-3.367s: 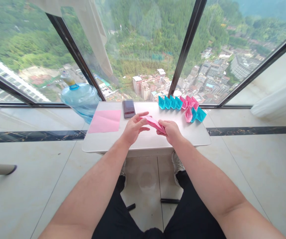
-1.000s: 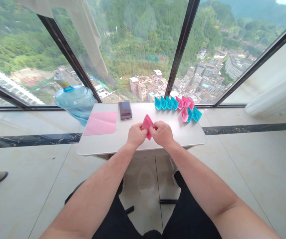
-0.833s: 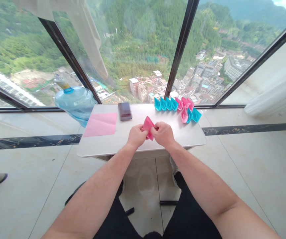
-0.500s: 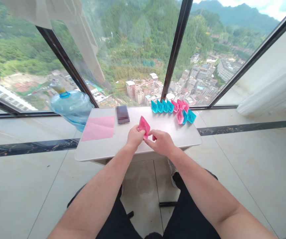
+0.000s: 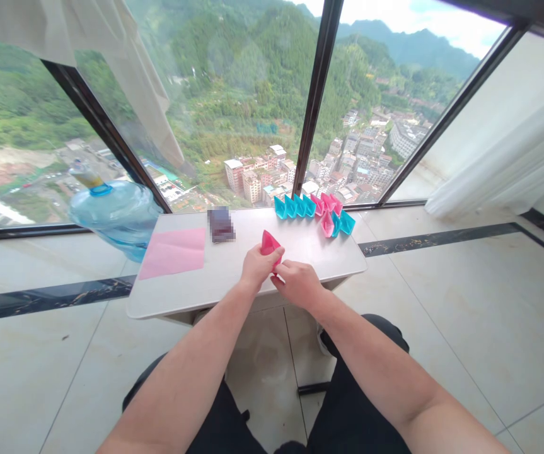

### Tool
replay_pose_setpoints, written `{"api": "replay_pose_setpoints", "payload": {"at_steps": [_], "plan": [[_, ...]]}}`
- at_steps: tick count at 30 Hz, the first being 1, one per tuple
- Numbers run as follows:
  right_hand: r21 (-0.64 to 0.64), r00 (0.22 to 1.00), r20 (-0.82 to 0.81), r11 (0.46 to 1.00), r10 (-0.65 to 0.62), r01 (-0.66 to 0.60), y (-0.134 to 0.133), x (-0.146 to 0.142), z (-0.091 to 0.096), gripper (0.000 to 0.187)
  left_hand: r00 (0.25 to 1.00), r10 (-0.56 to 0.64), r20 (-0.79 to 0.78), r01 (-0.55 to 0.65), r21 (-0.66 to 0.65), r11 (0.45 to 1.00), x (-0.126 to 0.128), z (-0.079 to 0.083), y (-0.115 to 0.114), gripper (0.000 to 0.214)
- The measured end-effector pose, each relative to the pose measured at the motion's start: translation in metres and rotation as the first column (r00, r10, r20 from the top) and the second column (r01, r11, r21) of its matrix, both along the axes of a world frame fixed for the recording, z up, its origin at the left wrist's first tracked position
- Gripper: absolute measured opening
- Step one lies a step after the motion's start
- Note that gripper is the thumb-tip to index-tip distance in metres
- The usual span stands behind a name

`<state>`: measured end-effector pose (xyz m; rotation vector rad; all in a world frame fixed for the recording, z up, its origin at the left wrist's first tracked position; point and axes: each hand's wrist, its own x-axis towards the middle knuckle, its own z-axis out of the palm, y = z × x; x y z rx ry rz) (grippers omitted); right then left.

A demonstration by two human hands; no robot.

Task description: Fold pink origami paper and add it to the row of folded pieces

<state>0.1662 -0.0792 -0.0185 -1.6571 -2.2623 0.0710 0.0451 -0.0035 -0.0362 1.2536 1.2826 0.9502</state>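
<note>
Left hand [image 5: 257, 265]: closed around the folded pink paper, thumb across its near face.
Right hand [image 5: 297, 282]: fingers curled, thumb and fingertips meeting at the near end of the paper; whether they pinch it cannot be told.
Folded pink paper [image 5: 268, 241]: in the left hand, over the near middle of the table, pointed end up and leaning slightly left; its lower part is hidden by the hands.
White table [image 5: 224, 272]: beneath and beyond both hands, its corners rounded.
Dark phone-like object [image 5: 221, 224]: flat on the far side, left of the hands, partly pixelated.
Pink sheet [image 5: 173, 252]: flat at the left end, with a faint crease.
Teal folded pieces [image 5: 295, 207]: four in a row along the far edge, right of centre.
Pink folded pieces [image 5: 330, 203]: three continuing that row rightward; one more pink and two teal sit just nearer.
Water bottle [image 5: 118, 217]: large, clear blue, beyond the table's far left corner.
Window frame [image 5: 316, 94]: dark, behind everything, with wooded hills and buildings outside.
</note>
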Motion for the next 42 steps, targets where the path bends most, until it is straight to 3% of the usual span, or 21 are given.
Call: {"api": "replay_pose_setpoints", "payload": {"at_steps": [3, 6, 14, 20, 25, 28, 30, 32, 36, 42], "plan": [[-0.014, 0.997, -0.049, 0.999, -0.051, 0.050, 0.000, -0.001, 0.000, 0.018, 0.998, 0.030, -0.050, -0.030, 0.015, 0.999, -0.001, 0.000, 0.001, 0.030], [-0.031, 0.990, -0.101, 0.995, -0.101, 0.098, 0.000, 0.000, 0.001, 0.018, 1.000, -0.012, -0.022, 0.012, 0.000, 1.000, -0.002, -0.002, 0.002, 0.027], [-0.081, 0.989, -0.119, 0.994, -0.086, 0.076, -0.001, 0.001, 0.001, 0.012, 0.999, -0.032, -0.024, 0.031, -0.003, 1.000, 0.000, -0.006, 0.004, 0.019], [-0.072, 0.989, -0.118, 0.994, -0.084, 0.076, -0.001, 0.002, -0.002, 0.015, 0.976, -0.042, -0.215, 0.061, 0.081, 0.995, 0.000, -0.003, 0.004, 0.006], [-0.067, 0.991, -0.099, 0.994, -0.093, 0.086, -0.002, 0.000, -0.003, 0.015, 0.963, -0.066, -0.260, 0.092, 0.089, 0.992, 0.001, 0.000, 0.003, 0.015], [-0.043, 0.985, -0.072, 0.987, -0.158, 0.155, 0.001, 0.005, -0.002, 0.020, 0.985, -0.112, -0.129, 0.114, 0.009, 0.993, 0.004, 0.001, 0.002, 0.045], [-0.014, 0.972, -0.059, 0.974, -0.228, 0.227, 0.007, 0.014, -0.001, 0.021, 0.989, -0.123, -0.082, 0.120, -0.048, 0.992, 0.004, 0.000, 0.003, 0.068], [0.006, 0.950, -0.056, 0.951, -0.308, 0.308, 0.017, 0.027, 0.001, 0.020, 0.985, -0.132, -0.115, 0.124, -0.077, 0.989, 0.003, -0.002, 0.005, 0.076], [0.002, 0.876, -0.042, 0.877, -0.481, 0.481, 0.039, 0.058, 0.003, 0.023, 0.962, -0.155, -0.224, 0.143, -0.067, 0.987, -0.002, -0.008, 0.009, 0.067], [-0.113, 0.802, 0.038, 0.795, -0.596, 0.596, 0.057, 0.080, -0.002, 0.023, 0.940, -0.171, -0.296, 0.169, -0.033, 0.985, -0.004, -0.011, 0.010, 0.061]]}}
